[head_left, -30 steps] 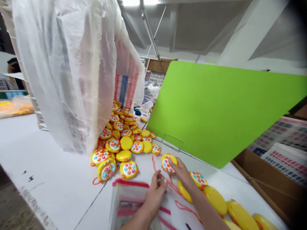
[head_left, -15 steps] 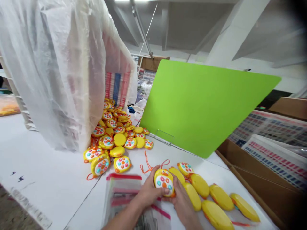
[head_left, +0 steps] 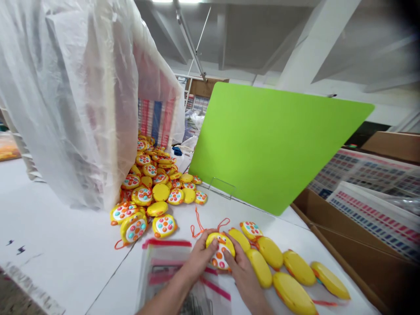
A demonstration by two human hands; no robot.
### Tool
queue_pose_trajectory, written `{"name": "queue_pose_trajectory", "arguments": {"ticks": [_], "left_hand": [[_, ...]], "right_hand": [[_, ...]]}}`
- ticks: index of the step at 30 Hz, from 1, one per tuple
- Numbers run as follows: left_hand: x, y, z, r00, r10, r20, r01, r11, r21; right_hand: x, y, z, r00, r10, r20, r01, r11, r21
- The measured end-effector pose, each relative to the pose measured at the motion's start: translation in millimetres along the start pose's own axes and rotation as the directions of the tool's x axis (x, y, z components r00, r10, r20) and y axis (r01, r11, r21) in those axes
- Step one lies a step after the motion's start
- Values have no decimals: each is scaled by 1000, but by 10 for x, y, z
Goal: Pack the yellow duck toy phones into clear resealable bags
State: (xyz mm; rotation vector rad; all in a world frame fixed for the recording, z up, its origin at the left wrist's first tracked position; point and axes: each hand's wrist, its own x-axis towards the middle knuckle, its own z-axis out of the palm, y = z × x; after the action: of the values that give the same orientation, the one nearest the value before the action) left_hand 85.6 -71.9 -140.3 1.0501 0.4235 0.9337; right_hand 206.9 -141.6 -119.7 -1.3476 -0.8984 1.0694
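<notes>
Between my two hands is a yellow duck-shaped pop-button toy (head_left: 220, 240), its white button face turned up toward me and an orange cord loop at its top. My left hand (head_left: 201, 258) grips its left side, the thumb lying on the face. My right hand (head_left: 241, 267) closes on the right side, its thumb over the buttons. Clear zip bags (head_left: 164, 262) with pink-red strips lie below and left of my hands. Just right of my right hand, several similar toys (head_left: 260, 267) rest on the white table, most showing plain yellow backs.
A heap of the same toys (head_left: 160, 192) spills from a crate draped in translucent plastic (head_left: 88, 109) at left. A green board (head_left: 275, 144) stands tilted at the back, near a wire stand (head_left: 221, 187). A cardboard box (head_left: 354, 245) sits along the right edge of the table (head_left: 95, 249).
My left thumb has moved up the toy's face, and my right thumb now lies over its buttons. The toy stays in both hands. The view has shifted slightly.
</notes>
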Motion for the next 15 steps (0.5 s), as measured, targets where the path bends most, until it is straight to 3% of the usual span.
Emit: {"name": "queue_pose_trajectory", "arguments": {"ticks": [7, 11, 13, 15], "left_hand": [[4, 6, 14, 1000, 3, -8, -3, 999, -41], [12, -32, 19, 1000, -30, -3, 30, 999, -20], [26, -72, 6, 998, -51, -42, 52, 999, 8], [39, -108, -14, 991, -79, -108, 82, 996, 28]], "right_hand": [[18, 14, -10, 992, -110, -61, 101, 986, -133], [40, -35, -74, 974, -194, -120, 147, 935, -322], [54, -86, -155, 910, -342, -235, 191, 847, -496], [75, -136, -234, 755, -571, -322, 235, 695, -680]]}}
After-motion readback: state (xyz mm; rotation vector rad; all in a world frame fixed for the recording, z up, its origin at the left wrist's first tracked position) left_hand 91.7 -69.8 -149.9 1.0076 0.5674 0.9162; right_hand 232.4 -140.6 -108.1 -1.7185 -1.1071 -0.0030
